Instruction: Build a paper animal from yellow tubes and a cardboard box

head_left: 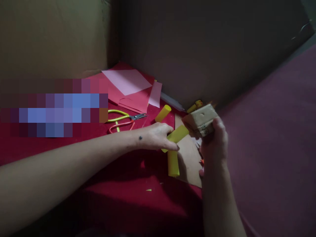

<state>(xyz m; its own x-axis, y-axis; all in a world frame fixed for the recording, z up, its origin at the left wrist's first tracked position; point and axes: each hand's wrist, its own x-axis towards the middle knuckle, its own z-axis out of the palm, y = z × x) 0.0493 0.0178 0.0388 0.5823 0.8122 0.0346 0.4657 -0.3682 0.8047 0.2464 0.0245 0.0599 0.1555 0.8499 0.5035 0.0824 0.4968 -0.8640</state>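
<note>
Left hand (160, 136) is closed, thumb and fingers, on a smooth yellow tube (181, 133), which slants across the top of a second, matte tube (173, 166). A third cylinder (163, 114) lies just beyond. Right hand (219, 138) is clamped on a boxy tan block (201, 120) with dark markings, raised near flat brown cardboard (190, 161). Scissors (138, 116) with looped handles lie beside thin red paper (113, 89) and pink paper (128, 80).

Forearms (98, 154) cut off by edges, marking (203, 127) on box (200, 118) illegible, tan sheet (189, 161) partly hidden
</note>
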